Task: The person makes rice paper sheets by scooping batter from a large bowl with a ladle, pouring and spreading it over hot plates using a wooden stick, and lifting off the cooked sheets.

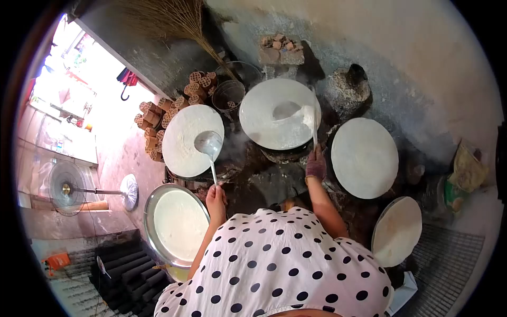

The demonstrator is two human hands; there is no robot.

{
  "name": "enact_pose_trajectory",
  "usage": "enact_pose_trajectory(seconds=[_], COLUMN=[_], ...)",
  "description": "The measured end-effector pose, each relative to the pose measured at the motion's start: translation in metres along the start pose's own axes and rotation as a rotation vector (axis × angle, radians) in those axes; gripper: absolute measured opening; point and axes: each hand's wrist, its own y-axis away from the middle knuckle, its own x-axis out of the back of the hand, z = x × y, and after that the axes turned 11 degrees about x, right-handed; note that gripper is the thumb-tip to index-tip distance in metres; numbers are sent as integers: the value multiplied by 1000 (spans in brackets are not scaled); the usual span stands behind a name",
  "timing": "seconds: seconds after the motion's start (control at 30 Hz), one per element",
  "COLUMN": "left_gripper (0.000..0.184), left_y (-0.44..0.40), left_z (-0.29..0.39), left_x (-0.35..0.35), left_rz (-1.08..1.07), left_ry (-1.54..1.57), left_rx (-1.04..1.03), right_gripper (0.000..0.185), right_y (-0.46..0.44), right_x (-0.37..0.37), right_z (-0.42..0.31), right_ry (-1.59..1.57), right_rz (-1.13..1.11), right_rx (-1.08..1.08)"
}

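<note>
Ladle (pixel 208 140) is at 11 o'clock, seen from the body, and its bowl is over the left disc (pixel 178 153); if the bowl touches it, I cannot tell. The left hand (pixel 216 203) has a narrow grip, with the fingers closed around the ladle's handle. The right hand (pixel 316 166), in a dark reddish glove, is closed on a long thin stick (pixel 315 126), which reaches over the right side of the middle disc (pixel 259 113) at 12 o'clock. Beside this stick lies a thick whitish patch (pixel 307 116), and next to it a round grey area is seen

About how far the work is, I judge only by surfaces: the left disc looks coated almost to its edge, and the middle one looks uneven, so it is maybe less finished. The right disc (pixel 364 158), between 1 and 2 o'clock, looks pale and even, with no tool on it; if it is ready, I cannot tell. At 9 o'clock a metal basin (pixel 149 224) holds much white liquid (pixel 182 222), so the supply is not used up
</note>
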Motion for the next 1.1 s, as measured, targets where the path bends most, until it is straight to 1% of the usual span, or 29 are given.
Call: enact_pose_trajectory(seconds=[0.03, 0.07, 0.13, 0.17, 0.2, 0.27, 0.33, 0.37, 0.4, 0.47, 0.5, 0.57, 0.63, 0.7, 0.77, 0.8, 0.83, 0.87, 0.9, 0.93, 0.97, 1.03, 1.07, 1.1], left_gripper=[19, 19, 21, 21, 20, 18, 17, 16, 15, 15, 15, 15, 16, 17, 18, 20, 21, 23, 23, 24, 25, 25, 24, 23], left_y=[-2, -2, -5, -1, 0, -1, 1, 4, 10, 10, 16, 15, 13, 11, 10, 15, 18, 18, 15, 12, 11, 4, -1, -5], left_z=[-7, -14, -23, -23, -22, -13, -15, -18, -14, -10, -11, -8, -9, -9, -5, 2, 9, 13, 16, 20, 21, 15, 14, 15], left_x=[2, 6, 12, 15, 15, 14, 14, 15, 13, 10, 12, 10, 11, 12, 9, 6, 3, 0, -1, -2, -2, -8, -11, -18], left_rz=[1, -47, -142, -138, -174, -220, -210, -197, -193, -216, -235, -212, -247, -263, -282, -335, -391, -453, -447, -470, -493, -510, -514, -520], left_ry=[2, -12, -27, -32, -56, -109, -70, -40, -17, -29, -41, -46, -41, -15, 7, 2, -5, 40, 39, 3, -32, 4, -22, -47], left_rx=[-8, 18, 69, 73, 128, 222, 237, 263, 289, 312, 344, 362, 321, 331, 342, 355, 365, 398, 398, 427, 458, 489, 481, 476], right_gripper=[48, 48, 50, 50, 49, 48, 48, 46, 46, 45, 45, 45, 47, 44, 42, 41, 41, 41, 41, 40, 40, 41, 43, 43], right_y=[5, 6, -5, -30, -48, -57, -23, -12, -5, -10, -19, -40, -57, -50, -31, -29, -33, -41, -46, -50, -48, -43, -37, -41], right_x=[-7, -18, -38, -63, -67, -55, -21, -23, -23, -36, -54, -56, -36, -43, -41, -37, -32, -27, -24, -23, -20, -10, -4, 1], right_z=[-9, -20, -45, -11, 4, 4, -7, 6, 3, 13, 36, 45, 36, 38, 25, 29, 33, 36, 34, 31, 32, 24, 24, 22], right_ry=[73, 68, 42, -131, -135, -144, -638, -127, 47, 218, 21, -181, -126, -70, -34, -248, -250, -125, 1, 43, 42, 31, 10, 15], right_rz=[-41, -43, -158, -247, -352, -444, 91, 105, -84, -267, -250, -225, -42, -14, -276, -375, -372, -264, -161, -102, -115, -411, -433, -430], right_rx=[-205, -203, -74, 181, 63, -43, -166, -91, -170, -247, -74, 110, 112, -56, 43, 30, 29, 137, 240, 74, 73, 32, 161, 161])
